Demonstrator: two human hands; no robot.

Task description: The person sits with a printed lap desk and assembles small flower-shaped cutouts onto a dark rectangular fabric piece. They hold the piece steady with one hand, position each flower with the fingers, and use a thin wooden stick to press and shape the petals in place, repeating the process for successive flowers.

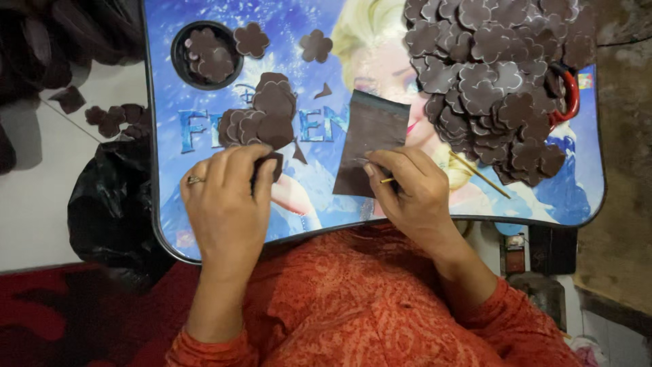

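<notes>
On the lap tray (163, 204), near edge: left hand (227, 197) pinches a brown flower cutout (270, 165); right hand (411, 187) grips a stick (475, 173) w/ fingertips on the brown sheet (370, 139). Big pile (499, 75) far right looks done; sheet uncut.

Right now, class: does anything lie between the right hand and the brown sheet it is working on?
Nothing visible does. The right hand already rests its fingertips on the lower edge of the brown sheet, with a thin yellow stick held under them. The flower cut-out heap lies off to the upper right.
</notes>
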